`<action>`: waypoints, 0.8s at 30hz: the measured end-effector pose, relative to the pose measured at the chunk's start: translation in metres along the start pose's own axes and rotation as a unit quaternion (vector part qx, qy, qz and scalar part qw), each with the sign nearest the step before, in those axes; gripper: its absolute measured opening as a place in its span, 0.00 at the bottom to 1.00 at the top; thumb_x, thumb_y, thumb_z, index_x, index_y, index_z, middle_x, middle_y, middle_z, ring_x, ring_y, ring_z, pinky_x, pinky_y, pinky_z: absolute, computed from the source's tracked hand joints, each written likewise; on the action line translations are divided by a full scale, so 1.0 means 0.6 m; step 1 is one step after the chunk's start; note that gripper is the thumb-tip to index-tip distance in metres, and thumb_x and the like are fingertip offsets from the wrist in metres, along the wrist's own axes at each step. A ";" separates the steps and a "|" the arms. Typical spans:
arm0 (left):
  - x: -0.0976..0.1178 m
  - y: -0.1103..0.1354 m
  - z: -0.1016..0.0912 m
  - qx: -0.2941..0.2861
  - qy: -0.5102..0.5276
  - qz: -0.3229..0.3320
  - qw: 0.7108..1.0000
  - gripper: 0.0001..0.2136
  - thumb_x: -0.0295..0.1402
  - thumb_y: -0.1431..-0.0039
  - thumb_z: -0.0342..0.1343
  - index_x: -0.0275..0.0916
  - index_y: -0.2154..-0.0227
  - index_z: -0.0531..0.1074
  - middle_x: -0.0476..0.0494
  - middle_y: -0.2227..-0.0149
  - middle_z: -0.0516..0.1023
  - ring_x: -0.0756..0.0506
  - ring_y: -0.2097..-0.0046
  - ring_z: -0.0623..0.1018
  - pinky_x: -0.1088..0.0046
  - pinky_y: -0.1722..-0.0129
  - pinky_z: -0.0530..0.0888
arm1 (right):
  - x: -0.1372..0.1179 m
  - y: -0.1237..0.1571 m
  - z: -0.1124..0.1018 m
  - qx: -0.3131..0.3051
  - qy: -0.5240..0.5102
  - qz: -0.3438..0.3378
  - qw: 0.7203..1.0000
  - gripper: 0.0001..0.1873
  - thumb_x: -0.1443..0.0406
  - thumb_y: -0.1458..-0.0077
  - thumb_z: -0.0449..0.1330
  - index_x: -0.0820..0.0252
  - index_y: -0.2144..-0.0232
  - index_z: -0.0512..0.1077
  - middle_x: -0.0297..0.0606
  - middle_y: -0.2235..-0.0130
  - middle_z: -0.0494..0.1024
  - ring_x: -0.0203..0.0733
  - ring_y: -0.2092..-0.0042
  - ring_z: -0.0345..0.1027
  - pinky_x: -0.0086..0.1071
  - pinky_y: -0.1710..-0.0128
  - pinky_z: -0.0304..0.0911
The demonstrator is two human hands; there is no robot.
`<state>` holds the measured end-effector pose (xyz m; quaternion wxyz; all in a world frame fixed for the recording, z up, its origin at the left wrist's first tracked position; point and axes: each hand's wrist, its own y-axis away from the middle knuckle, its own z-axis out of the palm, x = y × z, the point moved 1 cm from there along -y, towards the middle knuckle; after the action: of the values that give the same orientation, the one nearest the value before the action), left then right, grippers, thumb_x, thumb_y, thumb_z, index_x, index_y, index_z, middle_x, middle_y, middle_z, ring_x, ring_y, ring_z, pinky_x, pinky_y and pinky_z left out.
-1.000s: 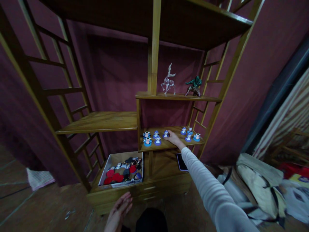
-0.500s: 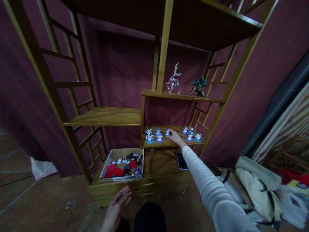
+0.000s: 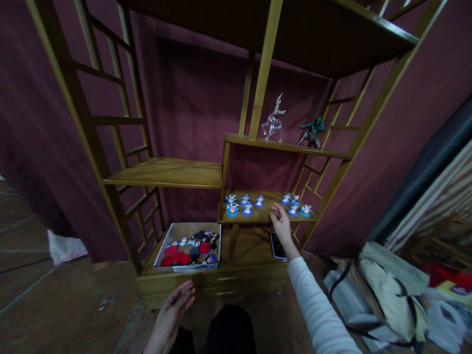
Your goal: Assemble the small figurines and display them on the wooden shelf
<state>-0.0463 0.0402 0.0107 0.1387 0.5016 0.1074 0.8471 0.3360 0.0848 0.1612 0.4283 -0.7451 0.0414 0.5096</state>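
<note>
Several small cartoon figurines on round bases stand on the low right shelf (image 3: pixel 271 215), in a left group and a right group. My right hand (image 3: pixel 280 222) hovers at the shelf's front between the groups, fingers slightly bent and apart, holding nothing. Nearest to its left is a purple-and-white figurine (image 3: pixel 259 201), which stands apart from the hand. My left hand (image 3: pixel 175 307) is low in front of the cabinet, palm turned inward, fingers loosely stretched with nothing in them. Just beyond it, an open cardboard box (image 3: pixel 168 241) holds more figurines and round red and black pieces.
A clear deer figurine (image 3: pixel 273 124) and a green-cloaked figure (image 3: pixel 313 132) stand on the shelf above. Under the figurine shelf lies a phone (image 3: pixel 277 246). Bags (image 3: pixel 394 285) sit on the floor at right. Slatted side frames and an upright post (image 3: pixel 266 64) bound the shelves.
My right hand has let go of the purple-and-white figurine and drawn back to the right and toward me. The figurine stays standing on the shelf. The view has shifted slightly.
</note>
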 end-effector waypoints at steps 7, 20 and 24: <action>0.000 -0.001 -0.003 0.010 -0.012 0.006 1.000 0.20 0.29 0.64 0.66 0.37 0.62 0.74 0.41 0.58 0.77 0.44 0.56 0.76 0.74 0.59 0.73 | -0.028 0.176 0.044 -0.034 -0.015 0.025 0.999 0.16 0.65 0.48 0.51 0.58 0.57 0.69 0.42 0.55 0.73 0.41 0.53 0.66 0.39 0.50 0.60; 0.041 -0.027 0.002 0.164 0.041 0.008 0.986 0.11 0.15 0.55 0.54 0.35 0.71 0.73 0.44 0.74 0.76 0.52 0.74 0.75 0.80 0.74 0.71 | 0.007 0.347 0.226 -0.345 0.010 0.171 0.923 0.14 0.64 0.52 0.54 0.58 0.63 0.74 0.36 0.67 0.77 0.40 0.64 0.70 0.33 0.61 0.64; 0.074 -0.084 0.012 0.155 0.087 0.037 0.983 0.12 0.15 0.55 0.53 0.34 0.69 0.73 0.43 0.73 0.77 0.52 0.73 0.76 0.80 0.75 0.71 | 0.030 0.331 0.259 -0.333 -0.006 0.185 0.925 0.14 0.62 0.52 0.54 0.57 0.64 0.74 0.37 0.65 0.78 0.41 0.62 0.70 0.35 0.59 0.64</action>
<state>-0.0537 0.1032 0.0342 0.0176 0.4455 0.2305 0.8649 0.1335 0.0721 0.0108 0.0537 -0.8207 0.0032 0.5688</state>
